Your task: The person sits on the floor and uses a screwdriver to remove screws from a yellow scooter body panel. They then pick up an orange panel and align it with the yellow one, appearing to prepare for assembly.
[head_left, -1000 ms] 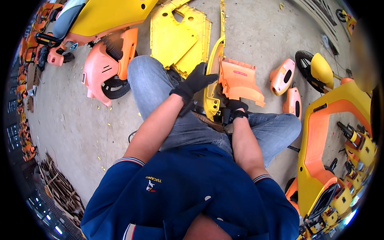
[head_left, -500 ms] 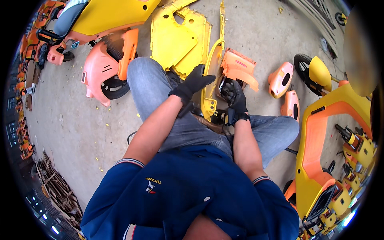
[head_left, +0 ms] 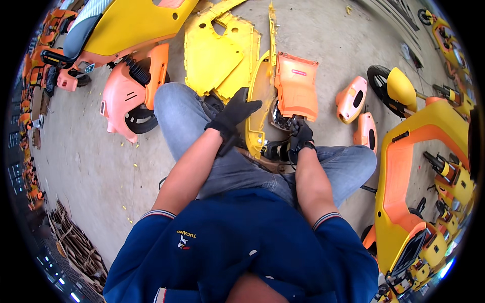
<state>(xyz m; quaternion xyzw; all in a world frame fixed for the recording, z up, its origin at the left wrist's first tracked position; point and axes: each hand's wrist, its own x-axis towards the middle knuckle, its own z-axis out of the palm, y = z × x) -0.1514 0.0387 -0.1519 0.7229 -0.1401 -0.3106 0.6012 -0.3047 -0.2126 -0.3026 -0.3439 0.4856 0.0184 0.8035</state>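
My left hand (head_left: pixel 238 108), in a black glove, reaches toward a curved yellow plastic panel (head_left: pixel 258 103) standing between my legs. Its fingers are stretched out against the panel's left edge and its thumb points up. My right hand (head_left: pixel 302 135), also gloved in black, is closed at the lower edge of an orange plastic panel (head_left: pixel 297 88). Its fingertips are partly hidden there. Just left of that hand, a dark and shiny part (head_left: pixel 279 120) shows under the orange panel. Below it lies a black cylindrical object (head_left: pixel 275 150), its kind unclear.
Flat yellow panels (head_left: pixel 217 55) lie ahead on the concrete floor. A pink-orange scooter front (head_left: pixel 124 96) stands at the left. Two pink-orange covers (head_left: pixel 351 100) lie to the right, beside a yellow and orange scooter frame (head_left: pixel 391 166). Wooden sticks (head_left: pixel 76 242) are piled at lower left.
The orange panel has turned from a tilted pose to face up more fully. My right hand has moved down to its lower edge. My left hand has shifted slightly down and left.
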